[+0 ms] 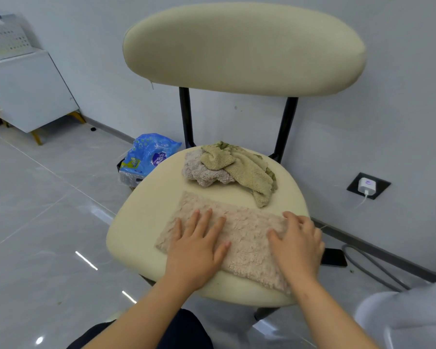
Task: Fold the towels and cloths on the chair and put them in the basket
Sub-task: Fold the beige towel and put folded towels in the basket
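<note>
A beige fluffy towel (239,233) lies spread flat across the front of the cream chair seat (149,210). My left hand (199,245) presses flat on its left half with straight fingers. My right hand (297,243) rests on its right part, fingers slightly bent over the towel's right edge. Behind them, at the back of the seat, an olive-green cloth (244,167) lies crumpled on top of a second bunched beige towel (202,170). No basket is in sight.
The chair's padded backrest (244,46) stands against the grey wall. A blue plastic bag (149,154) sits on the floor left of the seat. A white cabinet (28,91) stands far left. A wall socket with charger (368,186) and a grey hose (373,268) are on the right.
</note>
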Demonstrator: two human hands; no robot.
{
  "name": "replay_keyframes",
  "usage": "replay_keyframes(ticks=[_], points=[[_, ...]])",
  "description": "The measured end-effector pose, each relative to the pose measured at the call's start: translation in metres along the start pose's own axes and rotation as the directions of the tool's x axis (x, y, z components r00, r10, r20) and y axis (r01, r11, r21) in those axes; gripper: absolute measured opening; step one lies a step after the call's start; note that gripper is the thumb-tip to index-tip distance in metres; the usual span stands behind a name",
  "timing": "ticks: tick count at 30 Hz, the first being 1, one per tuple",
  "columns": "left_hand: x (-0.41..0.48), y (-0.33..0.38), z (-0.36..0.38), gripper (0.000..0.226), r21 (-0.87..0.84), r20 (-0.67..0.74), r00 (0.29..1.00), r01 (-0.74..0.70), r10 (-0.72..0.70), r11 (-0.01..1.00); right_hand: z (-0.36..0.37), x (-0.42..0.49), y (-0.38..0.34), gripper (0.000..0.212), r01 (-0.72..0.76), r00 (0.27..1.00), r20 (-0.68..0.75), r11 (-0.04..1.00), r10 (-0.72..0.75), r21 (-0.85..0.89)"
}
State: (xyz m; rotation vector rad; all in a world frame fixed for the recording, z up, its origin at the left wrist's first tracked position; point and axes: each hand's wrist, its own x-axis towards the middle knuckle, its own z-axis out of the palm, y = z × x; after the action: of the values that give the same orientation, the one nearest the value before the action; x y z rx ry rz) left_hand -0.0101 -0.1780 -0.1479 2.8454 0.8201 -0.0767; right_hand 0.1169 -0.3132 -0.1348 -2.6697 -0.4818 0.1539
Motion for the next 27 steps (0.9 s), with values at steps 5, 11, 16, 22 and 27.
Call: replay_keyframes(ticks=[5, 11, 16, 22, 27], points=[[-0.001, 0.000, 0.007, 0.091, 0.031, 0.070, 0.997, 0.015, -0.018, 0.999, -0.006, -0.005, 0.013, 0.069, -0.189, 0.982, -0.006, 0.981, 0.190, 0.041], [0.004, 0.007, -0.002, 0.080, -0.012, 0.102, 0.994, 0.047, -0.046, 0.999, -0.008, 0.014, 0.020, 0.055, -0.266, 0.962, 0.101, 0.951, 0.253, 0.159], [0.002, 0.002, -0.001, 0.094, -0.001, 0.121, 0.988, 0.098, -0.097, 0.995, -0.007, 0.032, 0.015, 0.011, -0.198, 0.979, 0.097, 0.938, 0.177, 0.285], [0.012, -0.011, -0.010, 0.059, -0.009, 0.106, 0.953, 0.288, -0.285, 0.958, -0.002, 0.046, -0.005, 0.024, -0.112, 0.992, 0.094, 0.901, 0.080, 0.419], [0.011, 0.001, -0.003, 0.088, 0.002, 0.078, 0.993, 0.088, -0.088, 0.996, 0.006, 0.046, 0.000, 0.045, -0.179, 0.971, 0.188, 0.968, 0.145, 0.178]])
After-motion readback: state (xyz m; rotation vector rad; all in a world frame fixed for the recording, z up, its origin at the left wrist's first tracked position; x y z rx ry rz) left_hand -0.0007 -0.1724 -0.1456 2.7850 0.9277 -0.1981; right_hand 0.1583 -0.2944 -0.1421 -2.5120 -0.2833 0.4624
